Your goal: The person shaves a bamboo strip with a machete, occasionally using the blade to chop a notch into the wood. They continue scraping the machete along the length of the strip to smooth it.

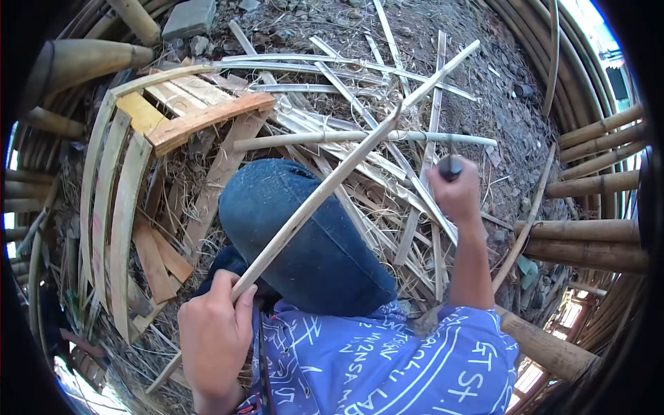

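Note:
My left hand (216, 332) is closed around a long split bamboo strip (315, 204). The strip slants from the lower left, across my bent knee (277, 214), up to the top right, with a rough, splintered spot past its middle. My right hand (456, 194), a little blurred, grips a tool with a dark round handle (450, 168). The handle's butt end faces me, and I cannot make out the tool's working end. The right hand is to the right of the strip and apart from it.
Several bamboo strips (360, 136) lie crossed on the ground ahead, among fibrous shavings. A slatted wooden crate (121, 221) lies at the left. Bamboo poles (598, 185) are stacked along the right, with more poles (97, 59) at the upper left. A grey block (189, 19) sits at the top.

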A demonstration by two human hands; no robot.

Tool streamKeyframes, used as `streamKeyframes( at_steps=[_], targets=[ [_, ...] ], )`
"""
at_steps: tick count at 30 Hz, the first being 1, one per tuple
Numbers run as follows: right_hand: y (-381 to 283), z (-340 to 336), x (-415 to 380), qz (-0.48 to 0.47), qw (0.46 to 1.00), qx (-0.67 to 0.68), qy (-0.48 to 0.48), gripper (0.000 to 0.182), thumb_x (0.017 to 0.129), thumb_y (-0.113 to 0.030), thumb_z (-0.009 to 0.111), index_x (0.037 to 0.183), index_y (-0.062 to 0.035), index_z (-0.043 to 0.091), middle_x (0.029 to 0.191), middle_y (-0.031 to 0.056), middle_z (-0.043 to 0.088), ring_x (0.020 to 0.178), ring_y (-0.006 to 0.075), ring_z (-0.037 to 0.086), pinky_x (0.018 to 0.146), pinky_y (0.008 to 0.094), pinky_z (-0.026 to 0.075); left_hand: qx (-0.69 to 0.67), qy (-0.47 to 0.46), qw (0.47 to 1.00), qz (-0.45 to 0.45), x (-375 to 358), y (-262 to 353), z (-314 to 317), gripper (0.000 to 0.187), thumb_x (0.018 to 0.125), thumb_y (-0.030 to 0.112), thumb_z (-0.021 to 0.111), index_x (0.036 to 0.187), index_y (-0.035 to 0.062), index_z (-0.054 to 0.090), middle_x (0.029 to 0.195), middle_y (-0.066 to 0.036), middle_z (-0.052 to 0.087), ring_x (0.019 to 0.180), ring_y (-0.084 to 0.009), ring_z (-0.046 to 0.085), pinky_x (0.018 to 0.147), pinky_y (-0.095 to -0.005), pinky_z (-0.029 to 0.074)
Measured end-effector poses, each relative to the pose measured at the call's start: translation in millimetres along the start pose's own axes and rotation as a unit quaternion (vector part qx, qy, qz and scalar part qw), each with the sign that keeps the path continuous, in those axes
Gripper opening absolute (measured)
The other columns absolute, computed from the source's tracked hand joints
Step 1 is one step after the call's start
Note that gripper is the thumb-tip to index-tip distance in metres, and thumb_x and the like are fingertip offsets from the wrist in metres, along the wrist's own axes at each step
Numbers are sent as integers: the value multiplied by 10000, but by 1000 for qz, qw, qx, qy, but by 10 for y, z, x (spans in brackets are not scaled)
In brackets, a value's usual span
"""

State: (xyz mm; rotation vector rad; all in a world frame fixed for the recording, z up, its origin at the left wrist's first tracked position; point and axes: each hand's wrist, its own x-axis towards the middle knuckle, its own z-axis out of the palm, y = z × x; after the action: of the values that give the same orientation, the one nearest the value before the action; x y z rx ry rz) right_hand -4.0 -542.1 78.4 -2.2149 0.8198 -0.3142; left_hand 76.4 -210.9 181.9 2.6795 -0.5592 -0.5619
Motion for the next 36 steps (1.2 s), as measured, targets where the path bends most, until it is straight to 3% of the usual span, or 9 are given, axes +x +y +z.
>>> streamKeyframes(
  at_steps=[3, 6, 9, 12, 13, 17, 20, 29, 36],
  targets=[
    [-416, 134, -219, -29, 990, 39, -136, 174, 704, -116, 671, 633, 17, 583, 507, 84, 528, 482, 100, 494, 476, 285, 413, 70, -1, 997, 32, -7, 55, -1, 226, 884, 170, 594, 743, 29, 486, 575, -157, 541, 550, -360, 569, 492, -443, 398],
    [-665, 267, -301, -60, 971, -21, -231, 159, 676, -151, 704, 708, -6, 650, 593, 165, 600, 534, 258, 616, 547, 354, 487, 77, 13, 996, 35, -21, 32, 67, 227, 892, 176, 584, 744, 36, 484, 579, -144, 541, 547, -352, 566, 490, -442, 397],
    [-475, 382, -169, -157, 961, -124, -193, 138, 664, -126, 688, 675, 2, 636, 575, 125, 618, 516, 203, 604, 510, 344, 473, 85, 22, 996, 19, -75, 10, 67, 228, 898, 181, 578, 740, 47, 483, 590, -134, 550, 552, -341, 572, 487, -436, 401],
    [-59, 311, 303, 76, 982, -133, -111, 137, 707, -117, 660, 649, 3, 627, 547, 83, 588, 495, 146, 559, 479, 320, 443, 97, 41, 994, 3, -138, -7, 86, 231, 899, 189, 577, 739, 55, 480, 597, -126, 559, 556, -331, 582, 487, -426, 413],
    [232, 285, 458, 91, 985, -129, -69, 197, 721, -163, 684, 720, 33, 675, 578, 152, 627, 528, 208, 634, 503, 341, 489, 95, 45, 994, 0, -157, -15, 68, 231, 899, 189, 577, 739, 55, 480, 597, -126, 559, 556, -331, 582, 487, -426, 413],
    [364, 35, 358, 146, 985, -73, -57, 239, 728, -153, 646, 577, 28, 606, 490, 76, 562, 457, 149, 554, 460, 325, 427, 86, 34, 996, 10, -106, -78, 30, 223, 895, 194, 582, 744, 59, 489, 607, -123, 576, 562, -325, 594, 490, -418, 428],
    [312, 35, 19, 103, 995, 4, -8, 221, 717, -141, 643, 560, -5, 568, 497, 29, 530, 449, 106, 462, 459, 292, 359, 59, 18, 998, 27, -51, -104, 93, 228, 889, 198, 590, 741, 53, 496, 605, -135, 580, 562, -338, 594, 495, -429, 428],
    [-412, 358, -324, -11, 992, 72, -103, 169, 720, -89, 658, 615, -4, 556, 503, 18, 506, 480, 71, 490, 446, 267, 361, -73, -67, 995, -21, 113, -212, 63, 345, 920, 241, 564, 691, -5, 487, 522, -212, 463, 529, -423, 505, 487, -453, 361],
    [-233, 583, -32, -164, 979, -44, -112, 156, 654, -120, 709, 649, -7, 601, 549, 115, 576, 474, 195, 553, 491, 324, 450, -136, -61, 989, -18, 122, -250, 83, 379, 942, 258, 530, 680, -13, 496, 519, -213, 433, 505, -415, 478, 476, -443, 349]
  ],
)
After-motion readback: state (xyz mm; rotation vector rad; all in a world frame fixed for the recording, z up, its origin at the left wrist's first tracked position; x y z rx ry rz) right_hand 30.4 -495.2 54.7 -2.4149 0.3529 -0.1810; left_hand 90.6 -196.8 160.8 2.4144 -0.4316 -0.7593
